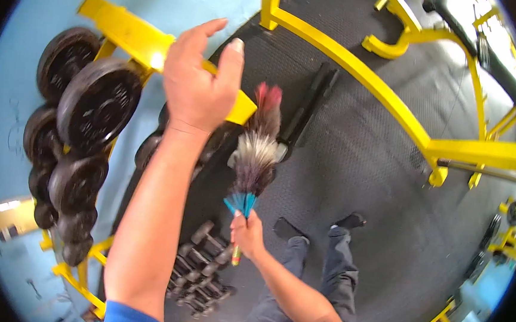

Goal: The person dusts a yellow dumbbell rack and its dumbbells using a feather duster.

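A feather duster [255,155] with grey-white feathers, a red tip and a blue collar is in my right hand [248,237], whose fingers wrap round its handle. The duster points up and away from me, over the black floor. My left hand [201,79] is raised above the yellow rack beam [129,29], thumb and forefinger apart, holding nothing that I can see. Whether its palm touches the beam cannot be made out. To its left, round black weight plates [100,107] hang on the yellow rack.
Several dumbbells [203,265] lie on the floor below the rack. A long yellow frame [348,65] curves across the black rubber mat [397,230], and a black bar [313,105] lies near the duster. A blue wall [10,114] stands at left. My feet are below.
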### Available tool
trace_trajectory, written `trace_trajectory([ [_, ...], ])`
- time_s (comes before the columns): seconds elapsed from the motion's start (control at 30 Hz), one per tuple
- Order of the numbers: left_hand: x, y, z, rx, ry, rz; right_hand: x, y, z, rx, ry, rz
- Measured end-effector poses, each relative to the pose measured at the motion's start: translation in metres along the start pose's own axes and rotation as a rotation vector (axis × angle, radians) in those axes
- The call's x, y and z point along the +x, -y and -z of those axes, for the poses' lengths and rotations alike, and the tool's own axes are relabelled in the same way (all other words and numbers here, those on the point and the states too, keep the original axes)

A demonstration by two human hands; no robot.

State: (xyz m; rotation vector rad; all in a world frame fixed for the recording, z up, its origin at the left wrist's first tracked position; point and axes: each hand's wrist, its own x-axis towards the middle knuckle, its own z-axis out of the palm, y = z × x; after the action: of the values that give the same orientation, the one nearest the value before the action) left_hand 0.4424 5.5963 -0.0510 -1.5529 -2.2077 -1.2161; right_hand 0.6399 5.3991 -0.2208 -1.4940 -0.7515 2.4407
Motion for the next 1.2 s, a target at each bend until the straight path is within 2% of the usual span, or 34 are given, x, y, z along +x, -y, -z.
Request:
trace_trajectory([
  [0.13, -0.056, -0.008, 0.033, 0.009, -0.139, -0.012, -0.072, 0.017, -0.020, -0.335, 0.053, 0.524],
  [0.17, -0.070, -0.013, 0.046, -0.014, -0.099, 0.035, -0.079, 0.021, -0.013, -0.514, 0.034, 0.667],
  [0.2, -0.086, -0.019, 0.059, -0.125, -0.026, 0.182, -0.079, 0.016, 0.004, -0.739, -0.004, 0.775],
  [0.27, -0.120, -0.030, 0.072, -0.305, -0.095, 0.410, -0.087, 0.018, 0.040, -0.909, -0.023, 0.750],
  [0.33, -0.164, -0.019, 0.073, -0.331, -0.032, 0.620, -0.104, 0.053, 0.067, -1.072, 0.018, 0.692],
  [0.4, -0.201, -0.012, 0.066, -0.563, 0.047, 0.904, -0.112, 0.084, 0.085, -1.124, 0.071, 0.763],
  [0.47, -0.200, -0.021, 0.073, -0.454, 0.155, 0.926, -0.098, 0.112, 0.097, -1.366, 0.091, 0.986],
  [0.5, -0.205, -0.019, 0.063, -0.515, 0.126, 0.981, -0.083, 0.123, 0.100, -1.523, 0.076, 1.134],
  [0.53, -0.211, -0.017, 0.051, -0.576, 0.098, 1.030, -0.083, 0.138, 0.089, -1.501, 0.052, 0.827],
  [0.63, -0.233, -0.009, 0.007, -0.697, 0.009, 1.025, -0.040, 0.127, 0.108, -1.515, 0.068, 0.867],
  [0.67, -0.245, -0.010, -0.007, -0.703, 0.069, 1.081, -0.025, 0.116, 0.121, -1.552, 0.061, 0.856],
  [0.73, -0.249, -0.020, 0.003, -0.684, 0.245, 1.160, 0.003, 0.092, 0.151, -1.598, 0.071, 0.840],
  [0.8, -0.265, -0.028, 0.001, -0.523, 0.378, 1.179, 0.024, 0.073, 0.165, -1.654, 0.050, 0.716],
  [0.83, -0.277, -0.030, -0.005, -0.528, 0.396, 1.200, 0.034, 0.070, 0.164, -1.688, 0.029, 0.569],
  [0.87, -0.288, -0.030, -0.010, -0.531, 0.451, 1.235, 0.046, 0.067, 0.162, -1.696, 0.054, 0.558],
  [0.93, -0.301, -0.034, -0.011, -0.500, 0.504, 1.322, 0.070, 0.066, 0.152, -1.706, 0.034, 0.331],
  [1.03, -0.335, -0.036, -0.029, -0.481, 0.460, 1.356, 0.100, 0.071, 0.130, -1.707, 0.079, 0.259],
  [1.13, -0.352, -0.043, -0.038, -0.402, 0.423, 1.418, 0.082, 0.083, 0.118, -1.651, 0.118, 0.157],
  [1.17, -0.348, -0.046, -0.038, -0.410, 0.429, 1.503, 0.076, 0.088, 0.113, -1.621, 0.123, 0.114],
  [1.2, -0.345, -0.046, -0.040, -0.419, 0.403, 1.510, 0.064, 0.086, 0.119, -1.571, 0.108, 0.250],
])
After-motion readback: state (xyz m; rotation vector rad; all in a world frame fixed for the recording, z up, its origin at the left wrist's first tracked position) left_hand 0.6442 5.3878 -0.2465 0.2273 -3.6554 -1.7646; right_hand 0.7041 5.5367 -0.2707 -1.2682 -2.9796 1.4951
